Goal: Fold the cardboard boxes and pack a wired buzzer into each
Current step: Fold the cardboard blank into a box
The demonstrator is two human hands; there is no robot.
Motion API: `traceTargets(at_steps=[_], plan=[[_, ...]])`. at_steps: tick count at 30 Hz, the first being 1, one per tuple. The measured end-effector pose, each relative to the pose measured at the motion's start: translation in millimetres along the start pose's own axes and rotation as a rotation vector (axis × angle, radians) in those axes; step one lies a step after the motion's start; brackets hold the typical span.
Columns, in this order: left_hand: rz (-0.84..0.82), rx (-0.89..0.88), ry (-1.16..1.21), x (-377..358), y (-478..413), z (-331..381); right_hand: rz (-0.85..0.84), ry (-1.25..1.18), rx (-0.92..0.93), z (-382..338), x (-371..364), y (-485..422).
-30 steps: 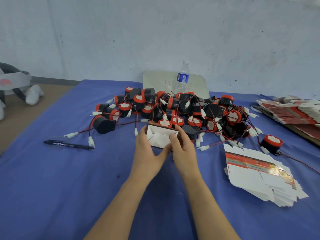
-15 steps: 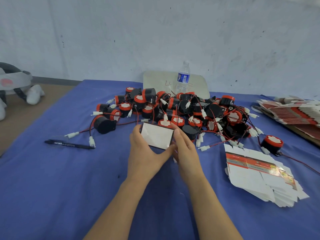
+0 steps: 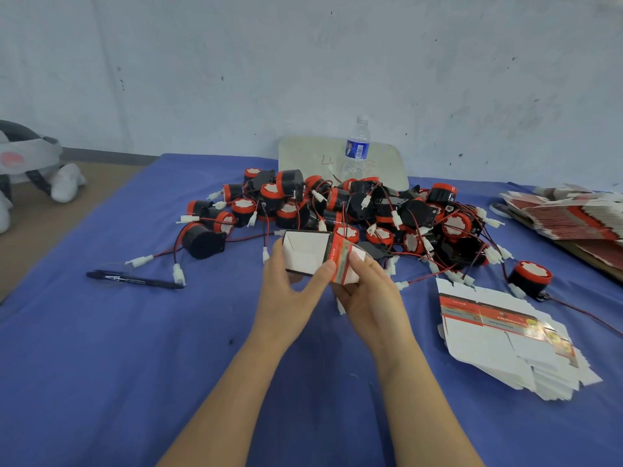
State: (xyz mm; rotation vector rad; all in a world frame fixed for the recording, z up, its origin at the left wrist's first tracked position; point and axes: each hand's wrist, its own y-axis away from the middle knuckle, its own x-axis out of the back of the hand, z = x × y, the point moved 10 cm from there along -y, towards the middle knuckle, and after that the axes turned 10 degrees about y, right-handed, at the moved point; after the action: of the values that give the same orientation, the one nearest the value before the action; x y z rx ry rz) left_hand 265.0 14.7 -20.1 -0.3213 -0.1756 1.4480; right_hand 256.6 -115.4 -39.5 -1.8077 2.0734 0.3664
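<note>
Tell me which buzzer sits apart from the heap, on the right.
The buzzer just behind the near stack of flat boxes; it stands alone, the others lie heaped together.

Left hand [image 3: 285,291] and right hand [image 3: 369,294] grip the cardboard box [image 3: 312,252] above the blue table [image 3: 101,365].

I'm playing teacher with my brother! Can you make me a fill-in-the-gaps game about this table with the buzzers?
1. The left hand and right hand grip the cardboard box together; its printed band is ____.
2. The water bottle stands ____ the pile of wired buzzers.
3. The black pen lies to the person's ____.
4. The cloth on the table is ____.

Missing words: red, behind, left, blue.
</note>
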Motion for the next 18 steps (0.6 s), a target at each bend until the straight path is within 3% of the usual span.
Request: traceTargets(at_steps=[3, 5, 10, 13, 16, 18], plan=[[-0.065, 0.107, 0.050, -6.4, -1.2, -7.2, -0.081, -0.009, 0.059, -10.7, -13.1, 4.2], [-0.073, 0.183, 0.220, -9.6, 0.6, -9.7, -0.142, 0.049, 0.104, -15.5, -23.3, 8.1], [-0.101, 0.412, 0.477, -21.9, 8.5, -30.5, -0.158, 0.603, 0.283, -17.7, -42.5, 17.6], [-0.065, 0.443, 0.440, -15.9, 8.6, -33.6, -0.157, 0.857, 0.347, -17.6, -49.2, 18.7], [0.089, 0.441, 0.221, 3.9, 6.7, -34.9, -0.123, 1.133, 0.435, -19.1, -52.0, 21.0], [0.187, 0.308, 0.042, 23.8, 0.1, -25.1, -0.153, 1.345, 0.478, -11.7, -60.9, 24.1]])
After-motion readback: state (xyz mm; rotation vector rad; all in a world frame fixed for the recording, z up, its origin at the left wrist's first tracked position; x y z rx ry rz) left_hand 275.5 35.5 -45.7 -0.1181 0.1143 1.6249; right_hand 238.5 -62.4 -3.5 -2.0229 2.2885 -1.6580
